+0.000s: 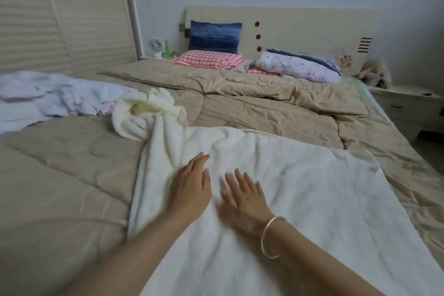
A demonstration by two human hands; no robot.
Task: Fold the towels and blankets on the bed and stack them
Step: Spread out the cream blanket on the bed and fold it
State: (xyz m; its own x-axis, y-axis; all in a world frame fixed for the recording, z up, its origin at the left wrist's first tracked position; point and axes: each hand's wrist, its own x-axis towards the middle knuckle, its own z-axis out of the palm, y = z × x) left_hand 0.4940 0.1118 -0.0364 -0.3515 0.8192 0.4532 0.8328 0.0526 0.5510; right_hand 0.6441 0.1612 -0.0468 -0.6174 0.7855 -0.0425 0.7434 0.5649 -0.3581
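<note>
A cream-white blanket [312, 194] lies spread over the near part of the bed, its far left end bunched into a crumpled heap. My left hand [192, 185] rests flat on it near its left edge, fingers straight. My right hand [245, 197], with a thin bangle at the wrist, lies flat on the blanket just to the right, fingers spread and slightly blurred. A pale blue-white towel or blanket [48, 96] lies rumpled at the far left of the bed.
A tan quilt [264, 96] covers the bed. Red-checked pillows [209, 59], a blue pillow [215, 36] and a folded floral quilt [298, 67] sit by the headboard. A wardrobe [60, 19] stands left, a nightstand [406, 106] right.
</note>
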